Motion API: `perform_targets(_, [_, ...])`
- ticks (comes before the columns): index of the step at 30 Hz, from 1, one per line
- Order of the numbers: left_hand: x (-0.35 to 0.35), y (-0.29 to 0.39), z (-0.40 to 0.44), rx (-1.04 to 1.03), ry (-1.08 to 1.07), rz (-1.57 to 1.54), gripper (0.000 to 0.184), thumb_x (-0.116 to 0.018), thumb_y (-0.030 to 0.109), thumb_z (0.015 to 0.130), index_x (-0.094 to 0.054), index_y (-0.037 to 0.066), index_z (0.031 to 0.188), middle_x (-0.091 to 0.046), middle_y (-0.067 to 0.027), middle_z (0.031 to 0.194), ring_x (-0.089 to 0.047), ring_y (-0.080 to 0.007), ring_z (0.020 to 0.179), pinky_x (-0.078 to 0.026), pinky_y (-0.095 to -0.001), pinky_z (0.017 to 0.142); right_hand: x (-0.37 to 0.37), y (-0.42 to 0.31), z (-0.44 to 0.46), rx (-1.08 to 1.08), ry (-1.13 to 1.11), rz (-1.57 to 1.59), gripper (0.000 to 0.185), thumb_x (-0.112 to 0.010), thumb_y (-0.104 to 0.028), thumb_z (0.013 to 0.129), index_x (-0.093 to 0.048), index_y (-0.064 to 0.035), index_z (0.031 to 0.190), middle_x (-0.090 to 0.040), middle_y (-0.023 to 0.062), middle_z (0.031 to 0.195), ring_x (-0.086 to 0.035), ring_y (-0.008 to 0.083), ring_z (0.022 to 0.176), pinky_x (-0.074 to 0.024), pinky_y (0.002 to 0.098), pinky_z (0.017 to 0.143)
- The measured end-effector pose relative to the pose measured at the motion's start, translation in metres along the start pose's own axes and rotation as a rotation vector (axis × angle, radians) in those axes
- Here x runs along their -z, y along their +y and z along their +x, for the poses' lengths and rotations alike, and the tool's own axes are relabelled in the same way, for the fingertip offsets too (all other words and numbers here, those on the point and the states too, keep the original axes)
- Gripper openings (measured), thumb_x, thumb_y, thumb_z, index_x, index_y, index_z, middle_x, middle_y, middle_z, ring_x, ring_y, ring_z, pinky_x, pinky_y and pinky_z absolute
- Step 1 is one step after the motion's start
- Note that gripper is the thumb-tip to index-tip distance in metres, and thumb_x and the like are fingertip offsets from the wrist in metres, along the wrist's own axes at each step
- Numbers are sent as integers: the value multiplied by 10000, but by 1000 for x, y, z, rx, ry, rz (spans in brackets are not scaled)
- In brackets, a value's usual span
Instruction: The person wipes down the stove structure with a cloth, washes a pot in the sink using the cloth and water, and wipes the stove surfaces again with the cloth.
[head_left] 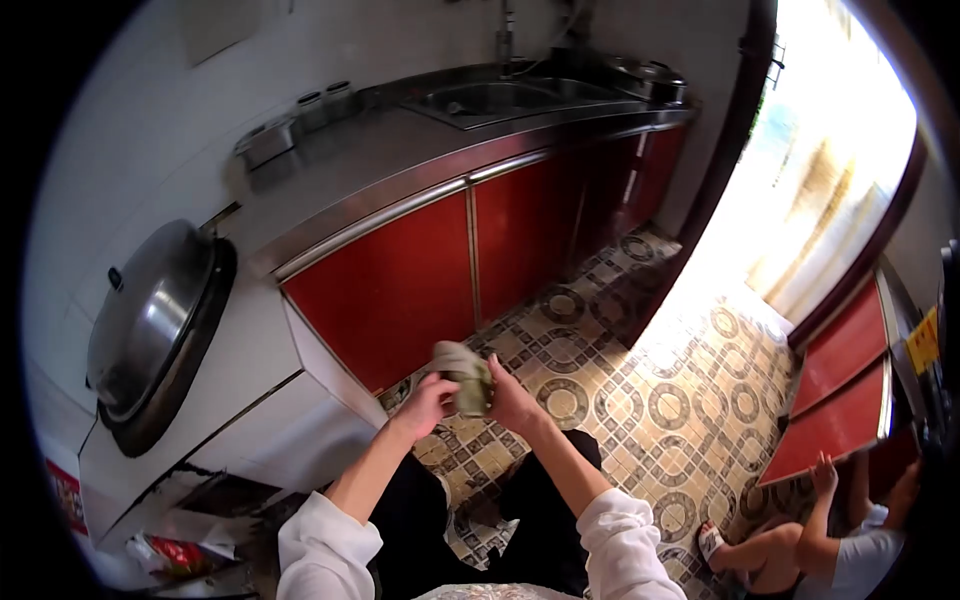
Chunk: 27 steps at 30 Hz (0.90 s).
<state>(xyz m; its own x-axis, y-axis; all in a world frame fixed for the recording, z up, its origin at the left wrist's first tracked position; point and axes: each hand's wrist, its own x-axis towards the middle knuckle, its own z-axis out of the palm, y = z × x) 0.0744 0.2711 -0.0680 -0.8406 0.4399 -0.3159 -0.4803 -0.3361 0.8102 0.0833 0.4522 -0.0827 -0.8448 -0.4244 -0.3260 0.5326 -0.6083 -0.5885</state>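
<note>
A pale green, leafy-looking bundle point(468, 380) is held between my hands above the tiled floor; motion blurs it, so I cannot make out exactly what it is. On its left side, my left hand point(430, 402) touches it with curled fingers. My right hand point(510, 397) grips its right side, the thumb pointing up along it. Both hands are in front of my knees, near the red cabinet doors point(390, 285).
A lidded wok point(160, 320) rests on the white counter at left. The steel counter point(370, 150) holds a sink point(490, 97), jars and a pot point(650, 82). At lower right another person point(850, 550) sits or crouches by an open red cabinet door point(830, 425).
</note>
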Motion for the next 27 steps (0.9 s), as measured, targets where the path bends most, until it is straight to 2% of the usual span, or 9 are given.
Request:
perform_targets(3, [-36, 42, -38, -246, -178, 684, 566, -574, 141, 810, -378, 19, 1327, -510, -157, 1224, -479, -283, 1162, -414, -365, 970, -25, 4, 3, 52, 39, 187, 446, -567, -381, 868, -498, -79, 1188, -598, 73, 1084, -589, 217, 953, -511, 370, 766])
perform_targets(6, [-45, 99, -87, -797, -20, 1531, 449, -597, 119, 770, -542, 60, 1212, -474, -161, 1301, -450, -304, 1199, -362, -421, 1014, 8, -1, 15, 83, -117, 508, 427, -605, -348, 818, -547, -66, 1133, -628, 82, 1040, -615, 230, 898, -532, 342, 666])
perform_targets(8, [-36, 144, -119, -1057, 37, 2076, 480, -650, 162, 723, -556, 73, 1185, -486, -131, 1290, -446, -281, 1202, -330, -434, 1026, 10, -7, 10, 184, 127, 507, 424, -609, -373, 780, -596, -84, 1090, -636, 58, 1064, -621, 232, 896, -520, 310, 653])
perform_targets(10, [-8, 170, -146, -894, -10, 2158, 574, -695, 193, 684, -517, 84, 1219, -446, -119, 1325, -407, -280, 1230, -277, -454, 1052, 33, -10, 14, 172, 111, 517, 423, -602, -397, 766, -610, -110, 1076, -644, 41, 1037, -617, 232, 896, -516, 310, 654])
perform_targets(12, [12, 183, -168, -692, 5, 2222, 664, -719, 240, 661, -476, 87, 1261, -410, -114, 1356, -368, -270, 1260, -254, -479, 1058, 34, -7, 21, 204, 262, 549, 370, -622, -410, 750, -622, -145, 1008, -656, 2, 944, -616, 175, 786, -402, 210, 444])
perform_targets(17, [47, 206, -157, -441, -269, 2269, 724, -697, 344, 693, -419, 112, 1320, -386, -108, 1378, -351, -271, 1273, -230, -492, 1064, 68, 26, 76, 53, 369, 598, 361, -570, -443, 763, -638, -153, 967, -650, -16, 880, -577, 165, 690, -401, 232, 452])
perform_targets(22, [87, 209, -118, -364, -455, 2160, 620, -612, 493, 710, -518, 134, 1207, -470, -99, 1267, -478, -246, 1139, -256, -509, 1018, 47, 43, 86, -61, 336, 536, 483, -462, -389, 821, -529, -63, 1172, -593, 107, 1120, -581, 255, 967, -468, 414, 853])
perform_targets(25, [98, 205, -121, -302, -468, 2176, 476, -594, 463, 732, -579, 204, 1130, -560, -38, 1113, -522, -177, 1019, -322, -494, 909, 49, 49, 93, -212, 300, 549, 534, -507, -379, 822, -453, -56, 1244, -569, 122, 1160, -563, 269, 1038, -468, 414, 878])
perform_targets(27, [101, 209, -116, -321, -551, 2089, 379, -602, 389, 759, -600, 153, 1054, -528, -76, 1131, -519, -248, 1031, -325, -518, 871, 66, 59, 99, -285, 251, 601, 513, -553, -354, 820, -459, -56, 1228, -574, 126, 1148, -574, 270, 1020, -475, 406, 871])
